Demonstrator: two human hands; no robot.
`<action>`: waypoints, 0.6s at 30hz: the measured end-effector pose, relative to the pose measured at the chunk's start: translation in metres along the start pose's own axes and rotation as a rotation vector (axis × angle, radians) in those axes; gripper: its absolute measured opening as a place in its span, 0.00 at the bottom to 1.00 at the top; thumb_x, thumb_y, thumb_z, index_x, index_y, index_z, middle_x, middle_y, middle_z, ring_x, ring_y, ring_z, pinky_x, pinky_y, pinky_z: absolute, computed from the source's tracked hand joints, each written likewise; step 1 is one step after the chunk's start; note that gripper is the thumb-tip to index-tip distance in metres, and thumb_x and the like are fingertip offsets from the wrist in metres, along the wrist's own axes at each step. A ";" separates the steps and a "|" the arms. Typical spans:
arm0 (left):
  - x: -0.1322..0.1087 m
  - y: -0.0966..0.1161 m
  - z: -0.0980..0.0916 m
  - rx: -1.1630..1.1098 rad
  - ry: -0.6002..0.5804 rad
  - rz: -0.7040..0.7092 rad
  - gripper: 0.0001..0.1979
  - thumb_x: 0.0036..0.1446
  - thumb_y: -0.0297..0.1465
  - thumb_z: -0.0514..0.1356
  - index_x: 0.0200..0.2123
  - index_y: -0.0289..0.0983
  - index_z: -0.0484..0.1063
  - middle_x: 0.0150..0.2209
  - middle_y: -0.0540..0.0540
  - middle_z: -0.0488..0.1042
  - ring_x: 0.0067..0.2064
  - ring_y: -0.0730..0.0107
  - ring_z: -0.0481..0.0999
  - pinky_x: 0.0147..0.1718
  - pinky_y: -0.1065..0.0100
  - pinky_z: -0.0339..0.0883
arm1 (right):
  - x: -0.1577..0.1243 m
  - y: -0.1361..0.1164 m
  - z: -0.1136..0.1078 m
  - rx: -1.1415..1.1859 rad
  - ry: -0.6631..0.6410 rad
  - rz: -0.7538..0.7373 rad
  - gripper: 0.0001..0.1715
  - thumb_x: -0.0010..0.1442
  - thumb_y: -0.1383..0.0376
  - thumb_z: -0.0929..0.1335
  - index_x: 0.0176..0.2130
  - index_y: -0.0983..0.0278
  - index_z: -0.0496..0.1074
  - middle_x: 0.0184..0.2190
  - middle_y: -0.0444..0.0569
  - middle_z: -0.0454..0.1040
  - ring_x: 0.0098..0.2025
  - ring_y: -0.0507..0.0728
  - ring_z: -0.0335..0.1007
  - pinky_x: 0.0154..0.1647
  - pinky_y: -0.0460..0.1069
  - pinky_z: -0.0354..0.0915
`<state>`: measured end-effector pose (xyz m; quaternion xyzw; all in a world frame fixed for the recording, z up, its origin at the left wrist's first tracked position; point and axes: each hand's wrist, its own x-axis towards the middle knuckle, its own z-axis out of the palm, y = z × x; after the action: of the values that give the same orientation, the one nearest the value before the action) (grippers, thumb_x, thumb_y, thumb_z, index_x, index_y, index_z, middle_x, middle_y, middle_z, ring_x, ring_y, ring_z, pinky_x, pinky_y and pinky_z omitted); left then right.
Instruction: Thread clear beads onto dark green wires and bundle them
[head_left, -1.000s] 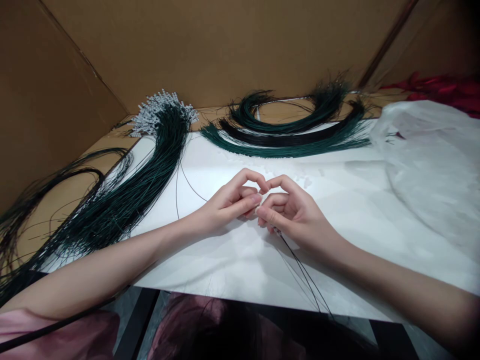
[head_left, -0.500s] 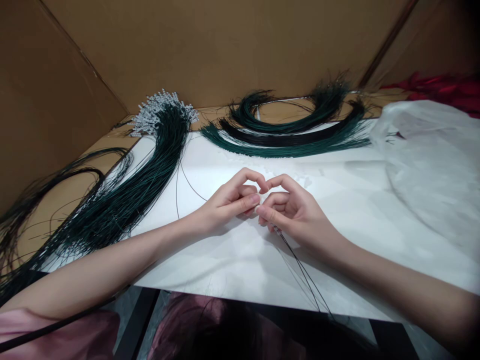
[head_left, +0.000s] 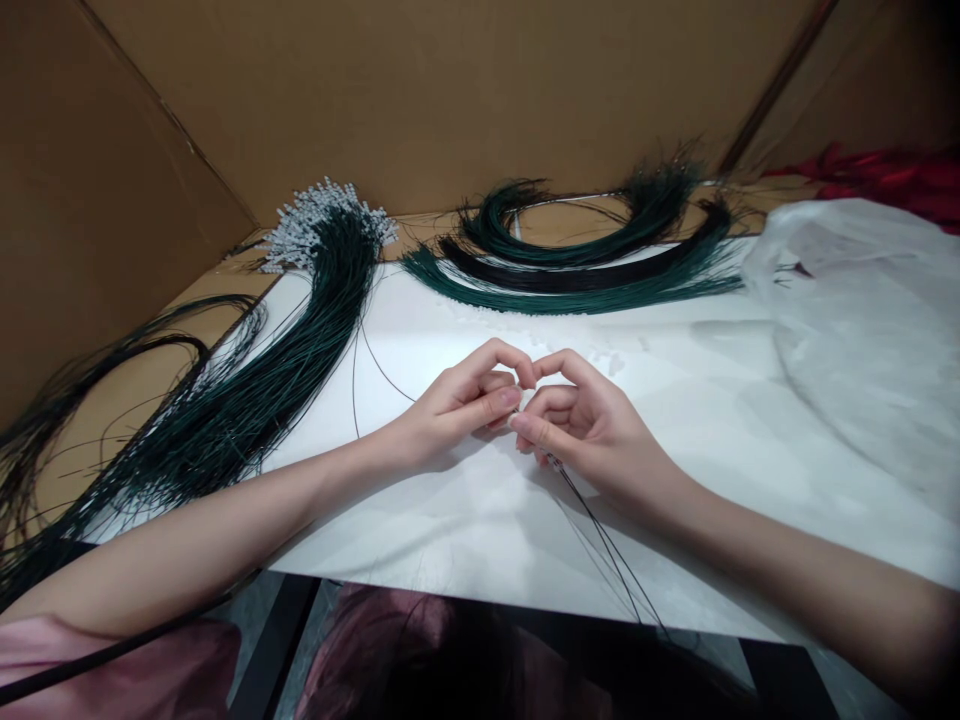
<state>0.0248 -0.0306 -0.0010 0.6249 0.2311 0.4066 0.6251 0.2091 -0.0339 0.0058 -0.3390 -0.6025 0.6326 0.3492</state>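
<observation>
My left hand (head_left: 480,400) and my right hand (head_left: 574,415) meet above the white table, fingers curled and index fingertips touching or nearly so. Both pinch between thumb and fingers, where a short bit of dark strand shows between the thumb tips. From beneath my right hand, thin dark cords (head_left: 600,525) run down past the table's front edge. Whatever small piece the fingertips cover is mostly hidden. Left of my left hand lies a thick bundle of dark green cords (head_left: 300,370), its far end thick with small white bead-like tips (head_left: 315,225).
Curved bundles of green and black cords (head_left: 585,275) lie along the back. Small white bits (head_left: 607,360) are scattered beyond my hands on the white board (head_left: 420,530). Clear plastic bag (head_left: 870,330) at right, red material (head_left: 892,185) behind it. Cardboard walls (head_left: 450,100) enclose the back.
Both hands hold almost the same position; the thumb tips have shifted slightly, and a bit of dark strand now shows between them. The surrounding bundles stay put.
</observation>
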 end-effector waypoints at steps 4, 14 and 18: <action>-0.001 -0.001 -0.001 0.017 -0.013 -0.005 0.04 0.66 0.32 0.55 0.42 0.38 0.62 0.28 0.50 0.74 0.30 0.74 0.75 0.26 0.75 0.57 | 0.001 0.002 0.000 -0.001 -0.001 -0.001 0.19 0.56 0.65 0.73 0.42 0.60 0.61 0.23 0.38 0.72 0.24 0.48 0.65 0.25 0.42 0.62; -0.001 0.003 -0.003 0.161 0.068 0.075 0.03 0.66 0.30 0.55 0.40 0.38 0.62 0.26 0.54 0.62 0.24 0.81 0.62 0.24 0.74 0.54 | 0.001 -0.010 -0.009 -0.027 -0.040 0.076 0.15 0.65 0.53 0.66 0.39 0.63 0.64 0.23 0.42 0.72 0.22 0.48 0.66 0.25 0.44 0.63; -0.003 0.004 -0.004 0.231 0.114 0.064 0.03 0.66 0.30 0.55 0.39 0.39 0.62 0.24 0.55 0.57 0.24 0.79 0.56 0.23 0.72 0.50 | 0.004 -0.021 -0.023 -0.148 -0.258 0.253 0.22 0.62 0.51 0.67 0.28 0.66 0.67 0.19 0.45 0.71 0.18 0.49 0.65 0.19 0.43 0.60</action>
<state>0.0191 -0.0308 0.0017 0.6756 0.2915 0.4321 0.5214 0.2273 -0.0172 0.0253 -0.3526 -0.6398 0.6637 0.1608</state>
